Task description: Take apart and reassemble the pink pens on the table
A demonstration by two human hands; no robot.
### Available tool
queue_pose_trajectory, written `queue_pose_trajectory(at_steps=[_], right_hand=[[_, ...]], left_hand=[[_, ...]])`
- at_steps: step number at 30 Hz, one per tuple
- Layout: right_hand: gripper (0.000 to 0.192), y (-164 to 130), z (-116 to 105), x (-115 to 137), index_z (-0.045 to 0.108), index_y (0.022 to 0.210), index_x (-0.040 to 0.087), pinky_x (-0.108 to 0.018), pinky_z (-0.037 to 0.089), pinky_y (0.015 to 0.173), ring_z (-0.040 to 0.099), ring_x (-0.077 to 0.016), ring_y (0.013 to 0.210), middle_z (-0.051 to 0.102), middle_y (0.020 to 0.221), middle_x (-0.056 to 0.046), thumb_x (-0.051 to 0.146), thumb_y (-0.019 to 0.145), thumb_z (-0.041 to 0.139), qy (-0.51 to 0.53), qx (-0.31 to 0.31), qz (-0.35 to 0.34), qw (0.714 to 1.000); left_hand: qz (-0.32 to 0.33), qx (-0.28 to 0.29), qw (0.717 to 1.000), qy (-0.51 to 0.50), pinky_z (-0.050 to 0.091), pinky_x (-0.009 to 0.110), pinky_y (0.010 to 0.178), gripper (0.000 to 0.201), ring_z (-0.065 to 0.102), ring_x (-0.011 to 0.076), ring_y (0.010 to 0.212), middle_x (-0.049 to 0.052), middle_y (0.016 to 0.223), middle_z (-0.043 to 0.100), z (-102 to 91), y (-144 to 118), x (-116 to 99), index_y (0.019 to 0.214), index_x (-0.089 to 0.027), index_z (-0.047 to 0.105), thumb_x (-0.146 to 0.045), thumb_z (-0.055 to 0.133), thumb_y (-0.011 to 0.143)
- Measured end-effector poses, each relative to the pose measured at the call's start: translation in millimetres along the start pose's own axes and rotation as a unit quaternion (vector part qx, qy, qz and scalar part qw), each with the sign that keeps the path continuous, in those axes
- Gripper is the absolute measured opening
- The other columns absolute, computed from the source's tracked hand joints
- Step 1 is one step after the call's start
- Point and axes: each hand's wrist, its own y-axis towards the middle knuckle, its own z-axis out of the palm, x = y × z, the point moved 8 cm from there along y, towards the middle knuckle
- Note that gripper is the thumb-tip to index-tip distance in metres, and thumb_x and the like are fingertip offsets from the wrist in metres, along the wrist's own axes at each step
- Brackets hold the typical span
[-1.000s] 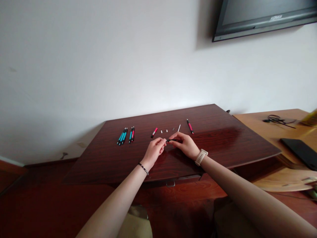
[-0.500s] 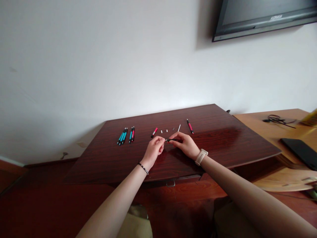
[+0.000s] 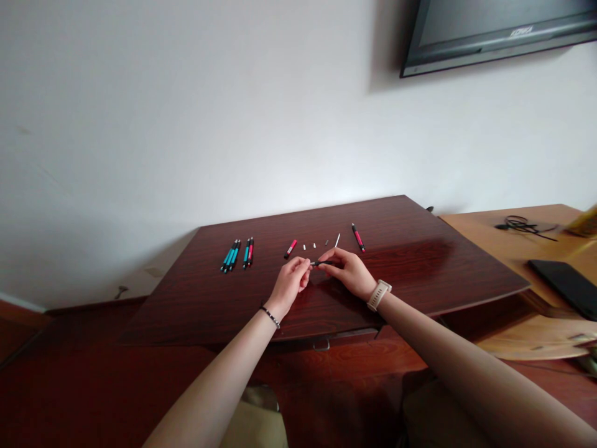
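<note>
Between my two hands, just above the dark wooden table, is a black pen part with a silvery tip. The fingertips of my left hand pinch its silvery end, and my right hand grips the black section with thumb and fingers. Beyond my hands lie a pink pen barrel, two small white pieces, a small dark piece that looks like a spring and a thin white refill. A whole pink and black pen rests to their right.
Several blue and black pens lie at the table's left, beside a blue and pink pair. On the lighter table to the right are a coiled black cable and a flat black device. A television hangs on the wall.
Almost nothing differs. Both hands stay at the same spot with the pen part between them; only the fingertips of my left hand have shifted very slightly.
</note>
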Motion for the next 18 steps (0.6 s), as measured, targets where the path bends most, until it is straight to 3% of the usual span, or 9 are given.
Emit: queue_pose_trajectory(at_steps=[18], right_hand=[[0.03, -0.9, 1.0, 4.8, 0.071, 0.101, 0.022, -0.037, 0.061, 0.09, 0.075, -0.0233, 0.096, 0.079, 0.105, -0.007, 0.047, 0.088, 0.082, 0.003, 0.001, 0.003, 1.0]], left_hand=[[0.014, 0.003, 1.0, 0.027, 0.028, 0.02, 0.047, 0.03, 0.045, 0.0091, 0.054, -0.004, 0.064, 0.051, 1.3, -0.1, -2.4, 0.089, -0.019, 0.061, -0.047, 0.074, 0.088]])
